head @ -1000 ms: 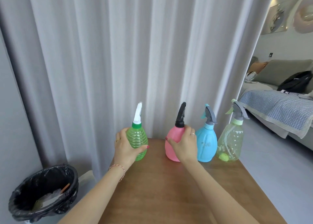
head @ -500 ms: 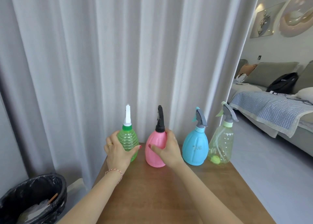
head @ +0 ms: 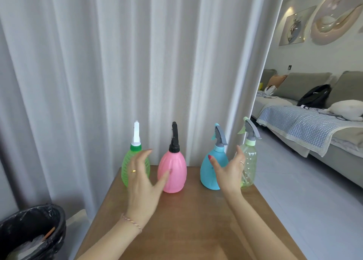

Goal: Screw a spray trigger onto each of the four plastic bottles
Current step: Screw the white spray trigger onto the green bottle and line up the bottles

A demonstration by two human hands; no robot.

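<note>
Four bottles stand in a row at the far edge of the wooden table [head: 196, 220], each with a spray trigger on its neck. From left: a ribbed green bottle [head: 125, 167] with a white trigger, a pink bottle [head: 173, 171] with a black trigger, a blue bottle [head: 208, 171] with a grey trigger, and a clear pale-green bottle [head: 249, 161] with a grey trigger. My left hand [head: 143, 183] is open in front of the green and pink bottles. My right hand [head: 229, 171] is open between the blue and clear bottles, holding nothing.
A grey curtain [head: 137, 63] hangs right behind the bottles. A black-lined bin [head: 29, 234] stands on the floor at the lower left. To the right lie grey floor and a sofa [head: 314, 126] with a checked blanket.
Both hands have let go: the left left the green bottle, the right left the pink one and moved right toward the blue and clear bottles. The camera view shifted.
</note>
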